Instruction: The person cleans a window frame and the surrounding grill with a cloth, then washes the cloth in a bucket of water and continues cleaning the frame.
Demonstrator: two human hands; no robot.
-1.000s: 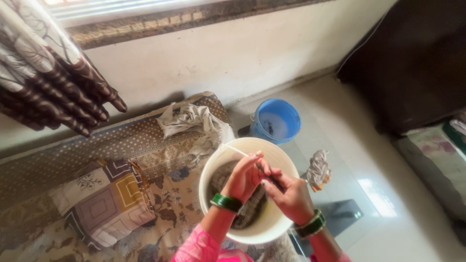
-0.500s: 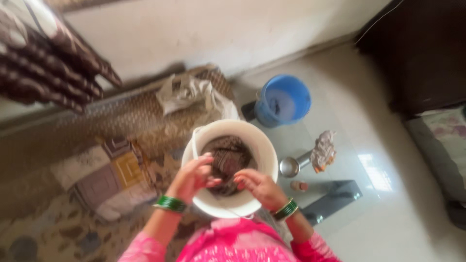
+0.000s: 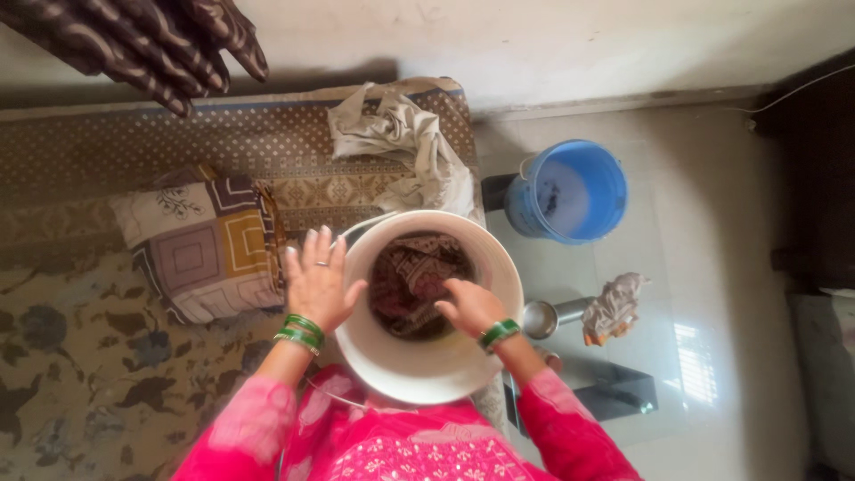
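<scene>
On the patterned bed at the far left lies a patchwork pillow [image 3: 203, 254]. Beside it the left hand [image 3: 316, 281] rests outside the white bucket [image 3: 427, 365], fingers spread and holding nothing. Inside the bucket the right hand [image 3: 470, 307] presses its fingers, held together, onto dark patterned cloth [image 3: 411, 276]. A blue bucket [image 3: 570, 191] stands farther right on the floor.

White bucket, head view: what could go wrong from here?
1. The white bucket sits at the edge of the patterned mattress, beside the tiled floor; the right hand pressing the dark cloth might tip it.
2. The left hand is open at the rim, not gripping, so it may steady little.
</scene>
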